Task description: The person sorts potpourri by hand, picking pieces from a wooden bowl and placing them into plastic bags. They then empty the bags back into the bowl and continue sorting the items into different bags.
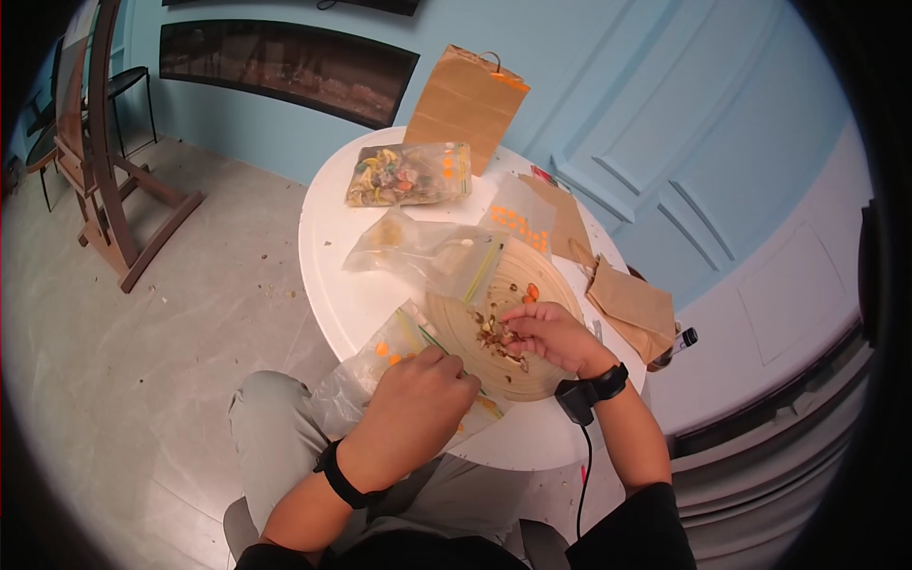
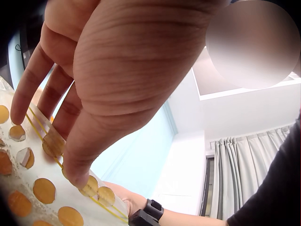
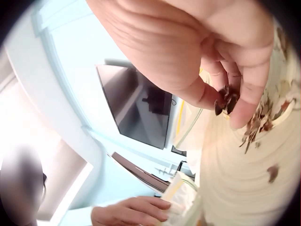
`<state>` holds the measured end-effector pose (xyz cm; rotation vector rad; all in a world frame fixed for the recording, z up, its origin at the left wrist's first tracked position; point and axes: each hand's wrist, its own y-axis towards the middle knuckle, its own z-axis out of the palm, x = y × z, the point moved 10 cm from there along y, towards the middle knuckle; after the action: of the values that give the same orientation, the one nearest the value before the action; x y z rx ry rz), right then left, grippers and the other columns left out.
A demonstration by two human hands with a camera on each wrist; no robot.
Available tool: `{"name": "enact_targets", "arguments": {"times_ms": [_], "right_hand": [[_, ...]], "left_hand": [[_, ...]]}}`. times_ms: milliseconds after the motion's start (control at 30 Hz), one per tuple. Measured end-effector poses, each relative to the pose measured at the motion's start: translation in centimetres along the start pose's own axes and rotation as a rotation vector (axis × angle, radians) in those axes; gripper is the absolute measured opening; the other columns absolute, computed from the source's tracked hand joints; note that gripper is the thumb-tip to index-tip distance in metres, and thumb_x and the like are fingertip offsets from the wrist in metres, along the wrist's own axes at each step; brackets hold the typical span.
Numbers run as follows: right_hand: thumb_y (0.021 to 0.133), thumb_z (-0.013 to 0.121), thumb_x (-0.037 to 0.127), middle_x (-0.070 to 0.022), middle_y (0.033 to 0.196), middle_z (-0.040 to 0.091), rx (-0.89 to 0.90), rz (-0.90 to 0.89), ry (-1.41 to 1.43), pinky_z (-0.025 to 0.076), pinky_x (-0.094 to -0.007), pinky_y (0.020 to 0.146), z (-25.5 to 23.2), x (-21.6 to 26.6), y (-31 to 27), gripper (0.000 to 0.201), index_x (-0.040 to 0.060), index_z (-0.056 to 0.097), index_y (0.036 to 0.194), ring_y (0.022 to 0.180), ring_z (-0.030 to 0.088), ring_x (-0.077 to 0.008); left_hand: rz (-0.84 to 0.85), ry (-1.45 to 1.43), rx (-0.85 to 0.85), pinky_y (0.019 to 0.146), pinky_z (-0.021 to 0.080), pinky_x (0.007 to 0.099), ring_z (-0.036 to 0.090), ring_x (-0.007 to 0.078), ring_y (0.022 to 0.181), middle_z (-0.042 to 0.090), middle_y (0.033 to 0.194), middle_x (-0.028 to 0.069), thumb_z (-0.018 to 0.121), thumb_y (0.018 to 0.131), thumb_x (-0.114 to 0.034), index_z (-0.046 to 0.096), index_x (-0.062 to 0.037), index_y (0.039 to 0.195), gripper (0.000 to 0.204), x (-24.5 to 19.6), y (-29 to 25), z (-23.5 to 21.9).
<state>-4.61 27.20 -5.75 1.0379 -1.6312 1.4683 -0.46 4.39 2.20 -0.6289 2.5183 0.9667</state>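
My left hand holds a clear zip bag with orange dots by its zip edge, thumb on one face and fingers along the other. The bag lies at the table's near left, partly hidden under that hand. Over a round, ring-grooved plate, my right hand pinches some dark dried bits between thumb and fingers. Below those fingertips is a small heap of brown dried pieces. An orange-red piece sits farther back on the plate.
Behind the plate lies another clear zip bag. A filled bag of colourful dried pieces stands near an upright brown paper bag. A second paper bag lies at the table's right edge. A wooden easel stands on the floor at left.
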Motion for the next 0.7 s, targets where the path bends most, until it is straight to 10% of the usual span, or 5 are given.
{"name": "enact_targets", "arguments": {"times_ms": [700], "right_hand": [[0.110,0.034,0.051,-0.0151,0.122,0.067,0.323,0.000,0.310,0.053,-0.0365,0.101,4.9,0.3,-1.3,0.065,-0.0044,0.061,0.128,0.113,0.066,-0.0248]], "left_hand": [[-0.019,0.067,0.026,0.070,0.055,0.0369,0.066,0.0231,0.086,0.068,0.084,0.0032,0.074,0.076,-0.011,0.076,-0.0092,0.087,0.011,0.2,0.2,0.4]]}}
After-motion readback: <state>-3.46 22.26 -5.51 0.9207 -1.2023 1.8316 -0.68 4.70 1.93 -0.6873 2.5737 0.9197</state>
